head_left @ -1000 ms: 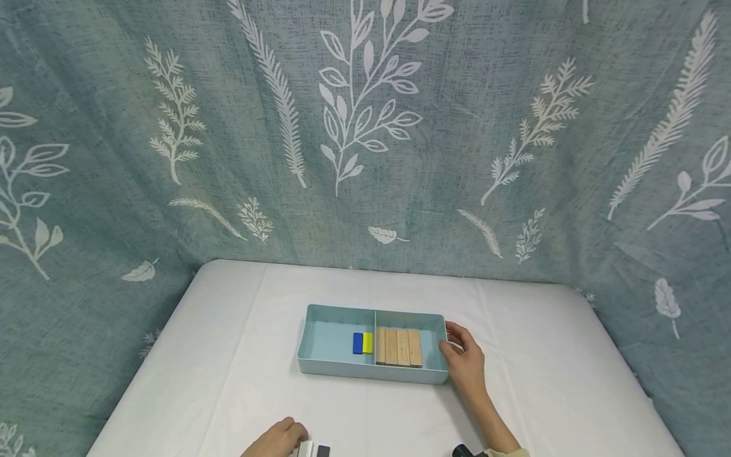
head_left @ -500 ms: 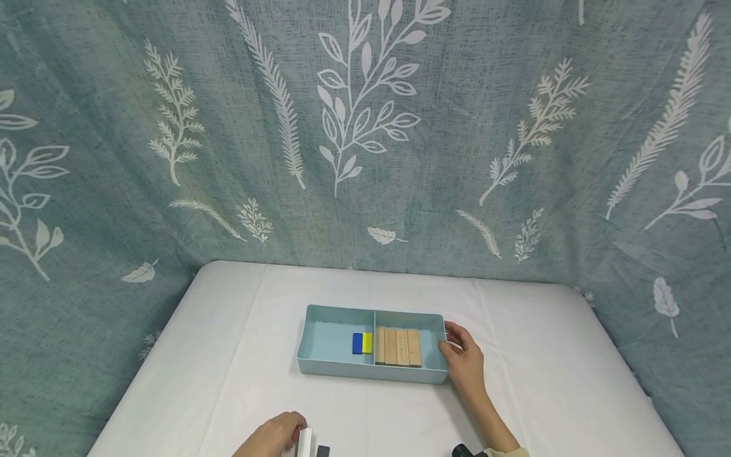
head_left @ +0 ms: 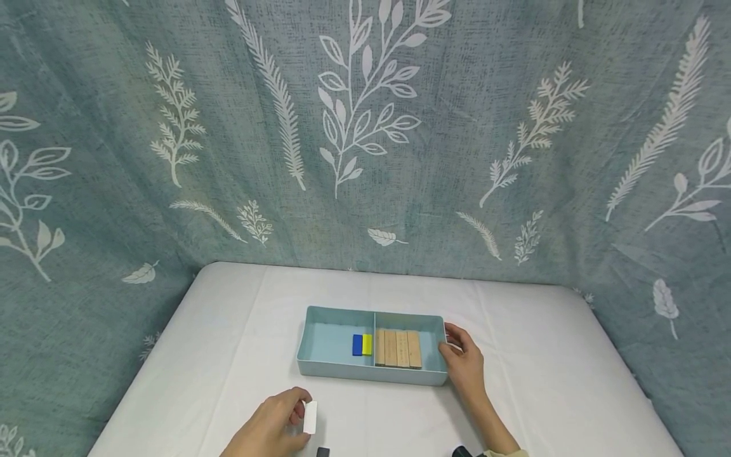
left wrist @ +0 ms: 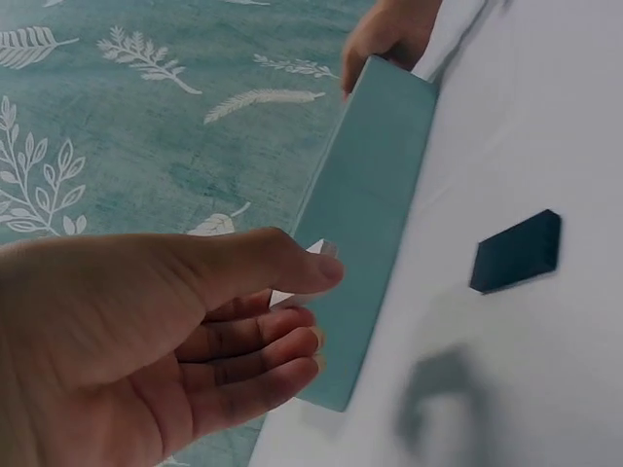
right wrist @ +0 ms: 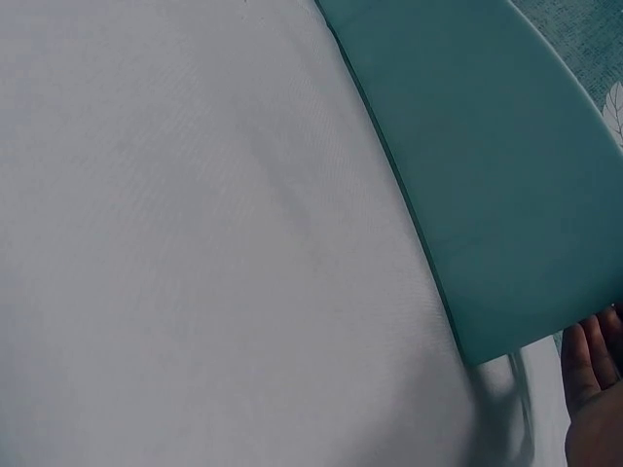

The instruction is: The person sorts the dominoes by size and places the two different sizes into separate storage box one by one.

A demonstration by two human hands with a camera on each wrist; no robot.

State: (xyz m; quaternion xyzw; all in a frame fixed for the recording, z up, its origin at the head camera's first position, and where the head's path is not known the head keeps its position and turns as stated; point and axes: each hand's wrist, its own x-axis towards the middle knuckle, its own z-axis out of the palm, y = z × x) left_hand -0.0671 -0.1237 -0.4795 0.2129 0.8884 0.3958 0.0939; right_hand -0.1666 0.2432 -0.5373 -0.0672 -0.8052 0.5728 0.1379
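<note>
My left hand (head_left: 274,422) pinches a small white rectangular block (head_left: 310,417) between thumb and fingers, raised over the table in front of the box. In the left wrist view the thumb covers much of that block (left wrist: 313,272). At the right end of a light blue divided box (head_left: 337,368), my right hand (head_left: 465,362) holds the end wall, thumb at the rim. Blue (head_left: 357,344) and yellow (head_left: 367,344) blocks lie side by side in the left compartment, against the divider. Several wooden blocks (head_left: 402,349) stand in a row in the right compartment.
A dark block (left wrist: 516,251) lies on the white table (head_left: 240,355), near the bottom edge of the head view. A black object (head_left: 461,451) shows beside the right sleeve. Patterned green-blue cloth (head_left: 434,158) hangs behind and at both sides of the table.
My left hand has picked the white block up from beside the dark block and moved it forward, toward the box. The right hand and the box have stayed in place.
</note>
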